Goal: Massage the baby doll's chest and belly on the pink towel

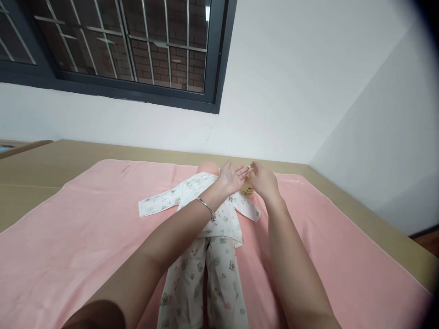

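Observation:
A baby doll [208,168] lies face up on a pink towel [85,228], dressed in white pyjamas [219,228] printed with small bears. My left hand [231,176], palm up with fingers apart, hovers over the doll's chest; a silver bracelet [206,208] circles that wrist. My right hand [262,179] grips a small yellowish bottle [247,188] just beside the left palm, above the doll's far sleeve. The doll's head is mostly hidden behind my hands.
The towel covers a tan bed or mattress [41,164] that runs up to white walls [291,91]. A dark-framed barred window [137,50] is at the upper left. A strip of wooden floor [428,242] shows at the right edge.

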The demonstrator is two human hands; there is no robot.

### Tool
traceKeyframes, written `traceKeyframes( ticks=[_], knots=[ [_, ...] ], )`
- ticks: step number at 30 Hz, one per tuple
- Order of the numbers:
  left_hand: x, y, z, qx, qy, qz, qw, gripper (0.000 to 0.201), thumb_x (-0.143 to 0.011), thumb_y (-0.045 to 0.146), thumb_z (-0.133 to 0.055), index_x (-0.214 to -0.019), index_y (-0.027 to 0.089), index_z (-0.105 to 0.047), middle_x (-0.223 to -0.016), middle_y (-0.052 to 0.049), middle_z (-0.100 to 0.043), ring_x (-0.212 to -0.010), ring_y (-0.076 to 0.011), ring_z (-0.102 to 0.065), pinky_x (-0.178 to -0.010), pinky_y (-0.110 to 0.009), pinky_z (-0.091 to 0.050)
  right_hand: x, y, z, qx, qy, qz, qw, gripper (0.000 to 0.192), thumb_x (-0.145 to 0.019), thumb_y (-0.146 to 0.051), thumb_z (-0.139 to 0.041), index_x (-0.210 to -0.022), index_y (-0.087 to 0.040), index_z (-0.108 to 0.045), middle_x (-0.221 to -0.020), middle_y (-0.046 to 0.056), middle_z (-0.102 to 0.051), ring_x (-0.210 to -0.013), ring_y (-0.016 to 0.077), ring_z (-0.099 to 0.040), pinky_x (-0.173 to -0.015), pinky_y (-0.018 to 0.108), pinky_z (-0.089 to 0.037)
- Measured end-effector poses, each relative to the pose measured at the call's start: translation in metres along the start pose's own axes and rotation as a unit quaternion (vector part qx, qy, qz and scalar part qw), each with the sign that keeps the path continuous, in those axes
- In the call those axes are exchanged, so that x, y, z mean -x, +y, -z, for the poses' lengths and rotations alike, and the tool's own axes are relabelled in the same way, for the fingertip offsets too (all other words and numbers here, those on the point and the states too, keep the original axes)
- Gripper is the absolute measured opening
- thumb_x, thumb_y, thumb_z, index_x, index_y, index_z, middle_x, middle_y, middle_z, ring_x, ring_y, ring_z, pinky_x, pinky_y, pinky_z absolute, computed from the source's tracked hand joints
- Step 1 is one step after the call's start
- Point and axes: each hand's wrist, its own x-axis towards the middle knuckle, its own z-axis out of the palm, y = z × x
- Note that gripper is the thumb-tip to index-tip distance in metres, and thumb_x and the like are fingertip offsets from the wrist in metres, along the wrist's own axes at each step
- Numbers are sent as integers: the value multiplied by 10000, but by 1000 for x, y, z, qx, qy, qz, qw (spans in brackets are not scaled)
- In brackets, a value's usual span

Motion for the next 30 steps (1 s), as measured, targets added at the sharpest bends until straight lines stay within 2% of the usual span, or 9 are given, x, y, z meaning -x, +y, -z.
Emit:
traceKeyframes(
  ticks=[4,7,12,18,23,30],
  knots=[
    [8,7,-4,-38,-12,5,999,725,-911,551,-84,-1336,104,-465,-1363,-171,-563,-1209,-203,-599,-1047,-329,-479,-4,-13,-5,46,26,-43,998,421,-924,-270,-419,-1313,-175,-548,-1177,117,-683,-1068,286,-644,-886,380,-460],
    [24,12,-7,-76,15,6,997,717,-902,554,-92,-1315,127,-494,-1325,-163,-594,-1218,-216,-592,-1034,-352,-489,-7,-19,-12,69,65,-77,992,360,-923,-332,-471,-1221,-187,-610,-1095,123,-708,-1014,285,-661,-887,388,-438],
    [67,19,3,-102,51,47,992,655,-892,518,-178,-1291,133,-526,-1332,-165,-593,-1255,-223,-563,-1069,-366,-446,-7,-22,-24,74,120,-98,985,295,-937,-288,-435,-1113,-211,-658,-1038,102,-721,-983,251,-662,-905,392,-389],
    [117,44,17,-21,85,68,994,537,-837,471,-424,-1210,121,-586,-1351,-159,-579,-1354,-228,-455,-1171,-332,-283,-8,-21,-29,45,146,-134,979,259,-899,-300,-523,-1090,-222,-678,-1032,64,-723,-893,204,-655,-809,321,-376],
    [140,61,20,39,73,36,996,421,-817,408,-469,-1100,144,-635,-1286,-150,-624,-1328,-220,-483,-1157,-332,-296,-11,-14,-45,45,202,-101,973,265,-885,-245,-501,-1063,-202,-693,-955,51,-732,-790,194,-628,-764,307,-363],
    [153,72,27,70,78,23,994,353,-779,344,-497,-1021,149,-665,-1235,-144,-655,-1314,-238,-498,-1154,-353,-290,-14,1,-63,32,283,-20,958,285,-852,-241,-457,-946,-137,-704,-860,110,-706,-816,240,-595,-788,348,-409]
  ],
)
